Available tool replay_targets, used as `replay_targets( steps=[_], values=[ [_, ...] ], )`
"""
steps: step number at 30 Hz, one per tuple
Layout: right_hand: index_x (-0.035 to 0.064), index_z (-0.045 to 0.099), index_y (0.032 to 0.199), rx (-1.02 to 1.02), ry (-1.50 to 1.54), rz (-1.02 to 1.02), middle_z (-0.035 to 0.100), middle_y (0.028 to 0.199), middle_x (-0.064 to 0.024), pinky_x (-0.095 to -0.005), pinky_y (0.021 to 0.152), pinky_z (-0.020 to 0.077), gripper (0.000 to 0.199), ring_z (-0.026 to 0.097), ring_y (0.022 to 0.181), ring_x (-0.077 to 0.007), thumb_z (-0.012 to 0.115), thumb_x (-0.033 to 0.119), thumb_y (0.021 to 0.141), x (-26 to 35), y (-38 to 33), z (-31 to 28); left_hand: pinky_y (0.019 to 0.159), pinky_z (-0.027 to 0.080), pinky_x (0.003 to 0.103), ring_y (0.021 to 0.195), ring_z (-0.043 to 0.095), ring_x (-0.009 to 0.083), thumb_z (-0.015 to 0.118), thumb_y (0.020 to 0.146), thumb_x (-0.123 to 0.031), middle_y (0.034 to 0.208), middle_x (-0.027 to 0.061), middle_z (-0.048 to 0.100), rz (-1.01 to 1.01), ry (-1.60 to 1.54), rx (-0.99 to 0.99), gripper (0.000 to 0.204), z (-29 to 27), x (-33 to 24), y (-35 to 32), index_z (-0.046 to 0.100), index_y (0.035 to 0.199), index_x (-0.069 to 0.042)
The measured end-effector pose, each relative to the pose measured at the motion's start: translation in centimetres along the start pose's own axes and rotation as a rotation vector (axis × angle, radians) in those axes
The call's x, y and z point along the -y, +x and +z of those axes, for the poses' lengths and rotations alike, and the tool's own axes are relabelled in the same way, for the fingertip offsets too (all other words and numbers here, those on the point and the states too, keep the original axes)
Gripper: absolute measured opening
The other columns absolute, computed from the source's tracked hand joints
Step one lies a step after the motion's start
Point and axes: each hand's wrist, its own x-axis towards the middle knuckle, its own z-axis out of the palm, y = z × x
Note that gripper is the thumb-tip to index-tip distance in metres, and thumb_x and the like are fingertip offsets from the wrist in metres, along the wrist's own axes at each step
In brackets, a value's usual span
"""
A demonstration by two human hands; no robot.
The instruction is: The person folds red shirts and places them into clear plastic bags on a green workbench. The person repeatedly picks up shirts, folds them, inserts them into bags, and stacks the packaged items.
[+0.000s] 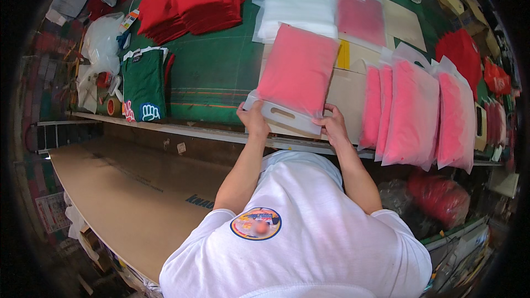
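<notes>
A frosted plastic bag (300,69) with a folded red garment inside lies tilted over the table's front edge side. Its handle strip with an oval cut-out faces me. My left hand (255,119) grips the left corner of that strip, fingers closed with the thumb on top. At the opposite corner my right hand (333,126) pinches the strip the same way. Just beyond the bag rests a pile of white frosted bags (301,1). To its right, another filled bag (360,17) lies flat on beige card.
Several filled bags (411,113) lean in a row at right, overhanging the edge. Stacked red garments (190,5) sit at the back left of the green table (207,77). A folded green shirt (142,85) and tape roll (114,106) are left. Below stands a brown board (132,187).
</notes>
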Motion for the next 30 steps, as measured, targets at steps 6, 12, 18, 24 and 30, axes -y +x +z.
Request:
replay_targets(
  steps=[6, 12, 18, 24, 30],
  values=[
    [0.0024, 0.048, 0.138, 0.008, -0.025, 0.014, 0.071, 0.109, -0.0184, -0.0428, 0.079, 0.0580, 0.066, 0.071, 0.097, -0.0278, 0.072, -0.010, 0.077, -0.4, 1.3, -1.0, 0.092, 0.051, 0.032, 0.106, 0.061, 0.0217, 0.071, 0.084, 0.007, 0.119, 0.0191, 0.061, -0.086, 0.091, 0.066, 0.065, -1.5, -2.4, 1.8, 0.035, 0.138, 0.004],
    [0.0023, 0.050, 0.138, 0.009, -0.042, -0.007, 0.071, 0.105, -0.0179, -0.0414, 0.074, 0.0586, 0.064, 0.071, 0.093, -0.0273, 0.070, -0.011, 0.078, -0.4, 1.8, -1.8, 0.087, 0.054, 0.032, 0.096, 0.064, 0.0206, 0.071, 0.086, 0.007, 0.111, 0.0178, 0.065, -0.139, 0.160, 0.165, 0.062, -1.5, -4.0, 2.3, 0.037, 0.137, 0.003],
    [0.0003, 0.050, 0.136, -0.018, -0.124, -0.043, 0.069, 0.096, -0.0147, -0.0339, 0.068, 0.0533, 0.060, 0.067, 0.081, -0.0220, 0.065, -0.012, 0.079, 1.7, 0.6, -1.6, 0.081, 0.054, 0.030, 0.088, 0.064, 0.0172, 0.069, 0.087, 0.009, 0.099, 0.0130, 0.068, 0.000, 0.481, 0.279, 0.051, -2.1, -4.2, 2.3, 0.045, 0.132, 0.003],
    [0.0000, 0.056, 0.135, -0.029, -0.211, -0.463, 0.071, 0.097, -0.0129, -0.0308, 0.077, 0.0539, 0.051, 0.068, 0.084, -0.0176, 0.069, -0.005, 0.086, 5.1, -3.6, -2.8, 0.074, 0.052, 0.024, 0.083, 0.063, 0.0114, 0.068, 0.083, 0.014, 0.093, 0.0040, 0.068, 0.088, 0.472, 0.494, 0.026, 1.9, -13.0, -1.5, 0.065, 0.106, 0.002],
    [-0.0022, 0.067, 0.122, -0.080, 0.162, -0.897, 0.070, 0.106, -0.0101, -0.0301, 0.085, 0.0520, 0.036, 0.066, 0.097, -0.0166, 0.071, 0.005, 0.087, 13.5, -9.0, -0.8, 0.083, 0.051, 0.026, 0.095, 0.063, 0.0096, 0.068, 0.093, 0.003, 0.108, 0.0051, 0.070, 0.553, 0.303, 0.672, 0.028, 7.1, -20.9, -4.6, 0.067, 0.121, 0.001]
  ],
)
